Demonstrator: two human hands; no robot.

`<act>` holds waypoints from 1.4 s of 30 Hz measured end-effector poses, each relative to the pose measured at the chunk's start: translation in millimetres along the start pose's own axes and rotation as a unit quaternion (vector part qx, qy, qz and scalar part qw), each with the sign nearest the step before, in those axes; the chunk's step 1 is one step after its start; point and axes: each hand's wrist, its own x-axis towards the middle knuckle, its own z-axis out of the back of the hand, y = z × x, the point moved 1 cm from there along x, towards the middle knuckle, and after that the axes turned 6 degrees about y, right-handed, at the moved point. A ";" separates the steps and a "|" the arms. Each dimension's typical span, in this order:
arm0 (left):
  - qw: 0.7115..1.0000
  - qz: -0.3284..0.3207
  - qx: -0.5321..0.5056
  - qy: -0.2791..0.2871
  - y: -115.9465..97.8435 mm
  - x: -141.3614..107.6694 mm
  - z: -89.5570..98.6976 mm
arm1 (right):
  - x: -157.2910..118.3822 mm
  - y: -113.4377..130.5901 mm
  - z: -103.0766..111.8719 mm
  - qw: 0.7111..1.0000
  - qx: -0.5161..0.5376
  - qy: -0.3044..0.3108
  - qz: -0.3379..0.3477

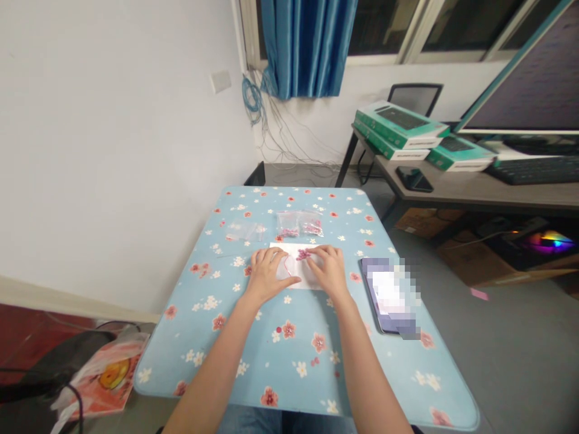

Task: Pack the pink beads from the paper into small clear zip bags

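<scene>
A small white sheet (305, 281) lies flat on the table between my hands. On its left part is a clear plastic piece with a pink-red line (287, 265), apparently a zip bag. Small pink-red pieces (303, 254), too small to name exactly, are gathered on the sheet's upper middle. My left hand (270, 274) rests at the sheet's left side, thumb stretched to the right and fingers spread over the clear plastic. From the right, my right hand (329, 268) reaches over the sheet, thumb and fingers apart, fingertips at the pink-red pieces.
Beyond the sheet lie two clear bags of pink-red pieces (300, 224) and another clear bag (245, 231). A phone (389, 295), partly pixelated, lies at the right on the flowered table (253, 374). A desk with keyboard boxes (400, 123) stands further right; a wall borders the left.
</scene>
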 end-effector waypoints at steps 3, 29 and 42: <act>1.000 0.002 -0.005 0.000 -1.2 0.2 1.2 | -0.9 -7.7 -1.6 0.999 -0.038 -0.006 -0.012; 1.000 -0.005 -0.003 -0.003 -2.0 0.4 2.5 | 0.2 9.2 6.1 0.989 0.130 0.058 0.037; 1.000 -0.003 0.000 0.001 -1.6 0.0 2.5 | -0.5 12.4 3.6 0.993 0.107 0.035 0.041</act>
